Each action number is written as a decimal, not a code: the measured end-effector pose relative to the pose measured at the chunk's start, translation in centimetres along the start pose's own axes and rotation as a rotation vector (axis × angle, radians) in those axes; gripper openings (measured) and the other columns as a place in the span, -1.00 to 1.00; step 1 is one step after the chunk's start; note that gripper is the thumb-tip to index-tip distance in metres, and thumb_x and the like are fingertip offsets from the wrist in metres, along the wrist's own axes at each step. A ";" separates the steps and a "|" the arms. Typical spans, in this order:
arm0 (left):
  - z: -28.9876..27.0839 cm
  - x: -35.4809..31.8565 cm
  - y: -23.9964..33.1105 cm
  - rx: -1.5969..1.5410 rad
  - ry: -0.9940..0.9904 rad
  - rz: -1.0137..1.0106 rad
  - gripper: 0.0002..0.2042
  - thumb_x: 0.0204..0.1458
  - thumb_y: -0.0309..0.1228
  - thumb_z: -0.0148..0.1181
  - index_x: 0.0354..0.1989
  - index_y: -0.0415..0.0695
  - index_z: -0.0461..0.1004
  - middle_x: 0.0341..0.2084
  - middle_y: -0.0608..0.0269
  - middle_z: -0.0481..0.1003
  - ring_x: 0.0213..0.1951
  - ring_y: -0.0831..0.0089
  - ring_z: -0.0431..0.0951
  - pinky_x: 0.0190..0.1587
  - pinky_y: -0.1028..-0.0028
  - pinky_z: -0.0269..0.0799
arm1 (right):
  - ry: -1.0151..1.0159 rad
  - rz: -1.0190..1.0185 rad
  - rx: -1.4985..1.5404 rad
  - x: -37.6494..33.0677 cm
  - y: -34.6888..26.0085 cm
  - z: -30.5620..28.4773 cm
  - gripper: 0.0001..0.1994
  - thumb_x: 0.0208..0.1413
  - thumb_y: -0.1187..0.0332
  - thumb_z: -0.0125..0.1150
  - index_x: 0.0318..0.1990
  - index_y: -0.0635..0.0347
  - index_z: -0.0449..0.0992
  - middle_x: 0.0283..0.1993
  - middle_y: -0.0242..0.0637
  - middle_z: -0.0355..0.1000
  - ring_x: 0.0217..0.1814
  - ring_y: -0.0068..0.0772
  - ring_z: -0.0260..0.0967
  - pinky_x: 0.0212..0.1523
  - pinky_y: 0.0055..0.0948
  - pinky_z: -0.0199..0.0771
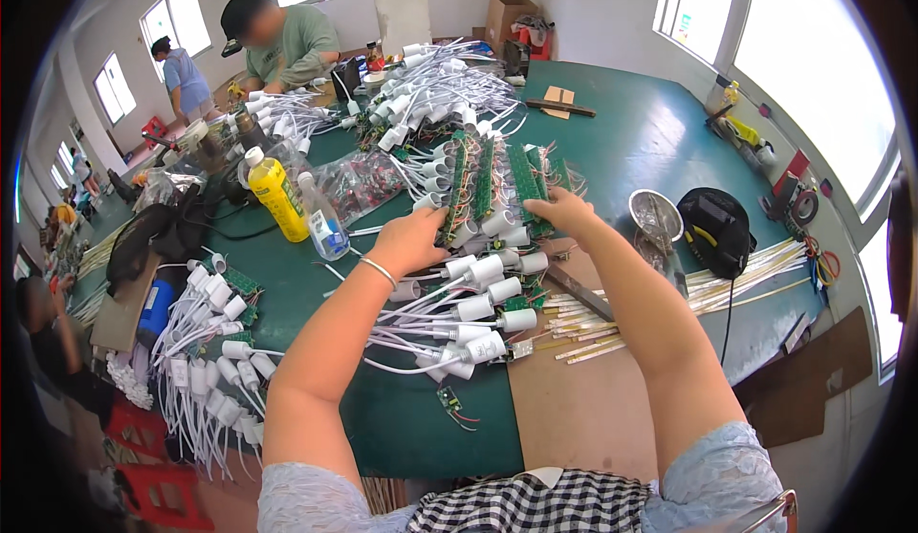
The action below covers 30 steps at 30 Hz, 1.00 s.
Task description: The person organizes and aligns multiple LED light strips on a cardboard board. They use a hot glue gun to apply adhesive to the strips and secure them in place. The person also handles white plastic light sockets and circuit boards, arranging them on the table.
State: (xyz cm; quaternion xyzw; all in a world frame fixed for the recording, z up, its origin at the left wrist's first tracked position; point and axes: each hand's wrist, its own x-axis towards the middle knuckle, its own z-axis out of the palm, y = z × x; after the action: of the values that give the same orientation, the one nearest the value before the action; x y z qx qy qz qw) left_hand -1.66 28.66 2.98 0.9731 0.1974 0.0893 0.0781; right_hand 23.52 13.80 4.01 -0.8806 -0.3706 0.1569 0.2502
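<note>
Bright windows [813, 65] shine on a big green table [631, 103] that I watch from far away. On it, a row of green circuit boards [485, 174] sits in the middle, between the two hands. I see the left hand [409, 242] at the near left side of the row and the right hand [562, 213] at its right side. Both have bent fingers by the boards, maybe to keep the row together. I cannot tell if either one grips, as some fingertips are hidden. White lamp holders [486, 270] lie on the near side, cords pointing left, perhaps so they don't tangle. A flat brown sheet [574, 409] lies nearer, maybe to guard the table. Farther left stands a yellow bottle [277, 196]. On the right, pale strips [746, 280] lie together, perhaps to stay tidy. At the far left, a person in a green shirt [296, 45] bends over the table.
</note>
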 end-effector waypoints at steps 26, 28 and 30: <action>-2.7 3.3 -2.0 -0.205 0.480 -0.253 -0.56 0.17 -0.24 0.09 0.26 0.20 0.34 -0.48 -0.08 0.56 -0.36 -0.09 0.57 -0.29 0.03 0.45 | -0.295 -0.003 0.779 1.4 -3.6 1.1 -0.74 0.10 0.22 0.28 -0.12 0.15 0.57 -0.30 -0.43 0.47 -0.28 -0.56 0.42 -0.19 -0.46 0.50; -3.0 2.8 -1.3 -0.030 0.469 -0.295 -0.55 0.16 -0.32 0.07 0.27 0.13 0.33 -0.38 -0.05 0.58 -0.30 -0.04 0.58 -0.27 0.07 0.47 | -0.345 0.021 0.709 1.5 -3.5 1.6 -0.70 0.12 0.19 0.26 -0.09 0.16 0.56 -0.28 -0.41 0.47 -0.27 -0.51 0.42 -0.17 -0.43 0.50; -1.2 1.6 -2.2 0.013 0.350 -0.107 -0.53 0.14 -0.34 0.07 0.28 0.13 0.31 -0.29 -0.03 0.58 -0.25 -0.01 0.58 -0.23 0.08 0.47 | -0.387 0.079 0.602 1.1 -3.1 1.3 -0.63 0.14 0.13 0.24 -0.02 0.20 0.53 -0.22 -0.36 0.48 -0.24 -0.44 0.44 -0.17 -0.38 0.50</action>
State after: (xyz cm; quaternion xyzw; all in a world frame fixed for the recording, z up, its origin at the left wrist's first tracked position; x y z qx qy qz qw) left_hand -1.31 31.45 3.91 0.9313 0.2601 0.2517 0.0408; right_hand 21.88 16.84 4.58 -0.7350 -0.3139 0.4323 0.4175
